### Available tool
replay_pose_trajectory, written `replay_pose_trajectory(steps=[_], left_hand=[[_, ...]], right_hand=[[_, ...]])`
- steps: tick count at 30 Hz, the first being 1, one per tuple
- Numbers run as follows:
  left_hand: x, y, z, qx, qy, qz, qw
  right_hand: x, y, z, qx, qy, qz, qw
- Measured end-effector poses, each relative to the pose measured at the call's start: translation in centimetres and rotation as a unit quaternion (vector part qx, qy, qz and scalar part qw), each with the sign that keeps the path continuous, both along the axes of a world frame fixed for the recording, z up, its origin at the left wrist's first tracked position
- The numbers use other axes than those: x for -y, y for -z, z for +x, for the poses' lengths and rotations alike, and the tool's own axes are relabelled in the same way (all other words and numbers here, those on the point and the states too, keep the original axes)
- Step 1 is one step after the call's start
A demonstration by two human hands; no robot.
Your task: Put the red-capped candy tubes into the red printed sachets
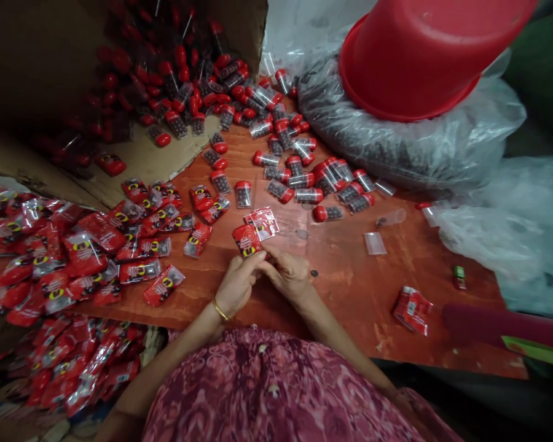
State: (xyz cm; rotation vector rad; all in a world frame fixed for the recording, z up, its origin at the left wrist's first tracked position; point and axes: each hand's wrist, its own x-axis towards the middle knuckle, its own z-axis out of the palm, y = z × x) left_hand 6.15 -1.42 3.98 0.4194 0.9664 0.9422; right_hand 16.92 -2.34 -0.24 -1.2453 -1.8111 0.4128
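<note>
My left hand (238, 283) and my right hand (288, 272) meet at the near middle of the reddish wooden table (350, 282), fingers pinched together. Between them they hold a small red printed packet (247, 240) that sticks up from the fingertips. A second red packet (262, 222) lies flat just beyond it. A gold bangle sits on my left wrist. What is inside the held packet is hidden.
Several filled red packets (74, 252) are heaped at left and spill over the table edge. Small red-capped clear tubes (299, 172) lie scattered ahead and in a cardboard box (156, 159). A red bucket (424, 55) rests on a plastic bag (419, 141) of dark pellets. One loose packet (412, 310) lies right.
</note>
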Motion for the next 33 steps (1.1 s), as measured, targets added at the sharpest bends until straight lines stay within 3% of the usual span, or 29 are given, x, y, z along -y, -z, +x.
replay_pose_trajectory(steps=[4,5,8,10,13,15,16,18,20,23,27,33], left_hand=[[-2.3,0.1,-3.2,-0.002,-0.067,-0.028,0.997],[-3.3,0.0,-4.5,-0.005,-0.094,-0.034,0.995],[-6.1,-0.3,-8.5,-0.018,-0.271,0.027,0.962],[-7.1,-0.8,-9.7,-0.006,-0.315,0.069,0.947],[-6.8,-1.0,-8.3,-0.032,-0.253,0.049,0.966],[-6.1,-0.5,-5.9,-0.125,-0.183,0.053,0.974],[-5.9,0.0,-4.6,-0.196,-0.153,0.099,0.964],[-5.9,1.1,-2.7,-0.345,-0.049,0.236,0.907],[-6.4,2.2,-1.8,-0.461,0.062,0.337,0.818],[-7.4,3.2,-1.3,-0.554,0.153,0.391,0.719],[-7.8,3.9,-0.5,-0.598,0.154,0.402,0.676],[-7.5,3.9,0.5,-0.597,0.086,0.39,0.696]], right_hand=[[-1.4,-0.6,0.7,0.012,-0.012,-0.03,0.999],[-2.1,-0.8,1.6,0.032,0.023,-0.035,0.999],[-4.4,-0.9,5.7,0.13,0.199,-0.037,0.971],[-5.5,-0.2,8.3,0.194,0.255,-0.051,0.946],[-5.4,1.3,9.8,0.256,0.241,-0.087,0.932],[-4.3,2.1,9.4,0.276,0.21,-0.091,0.933],[-3.6,2.3,9.1,0.278,0.198,-0.086,0.936],[-2.2,2.5,8.5,0.268,0.187,-0.069,0.943],[-1.4,2.4,8.3,0.249,0.19,-0.051,0.948],[-1.4,2.3,8.3,0.23,0.195,-0.034,0.953],[-2.1,2.3,8.3,0.219,0.196,-0.005,0.956],[-1.6,0.1,6.3,0.121,0.188,0.032,0.974]])
